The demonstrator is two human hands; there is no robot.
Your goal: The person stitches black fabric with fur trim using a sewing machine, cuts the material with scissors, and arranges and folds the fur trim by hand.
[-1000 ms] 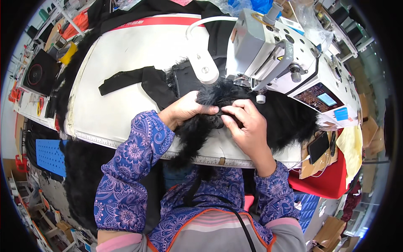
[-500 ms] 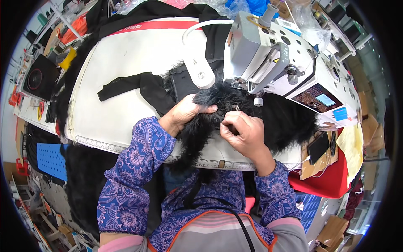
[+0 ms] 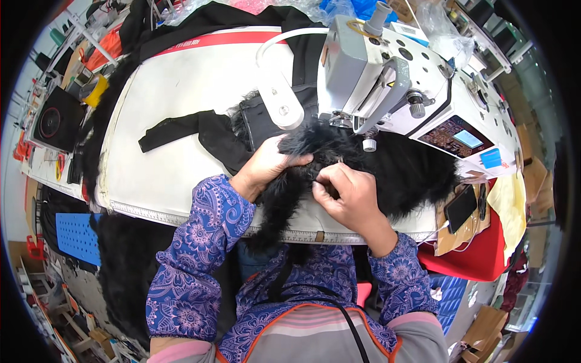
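Observation:
Long-haired black faux fur (image 3: 284, 193) lies bunched at the front of a sewing machine (image 3: 369, 78), one strip of it hanging over the table's near edge. My left hand (image 3: 266, 166) grips the fur, its thumb pressed on top and the other fingers hidden underneath. Close by on the right, my right hand (image 3: 351, 193) is closed in a pinch against the fur. A small pale tip shows above its fingers; what it belongs to is too small to tell. Flat black cloth (image 3: 206, 130) extends leftward from the fur, beneath the machine's white lamp (image 3: 284, 112).
The white table (image 3: 163, 103) has a measuring tape (image 3: 145, 210) along its near edge. At the right lie a phone (image 3: 460, 209) with a cable and a red cloth (image 3: 478, 260). A black speaker (image 3: 59, 118) stands far left, above a blue perforated panel (image 3: 77, 238).
My right hand has shifted slightly left and down along the fur, still pinched. My left hand keeps its grip. The whole view has moved a little.

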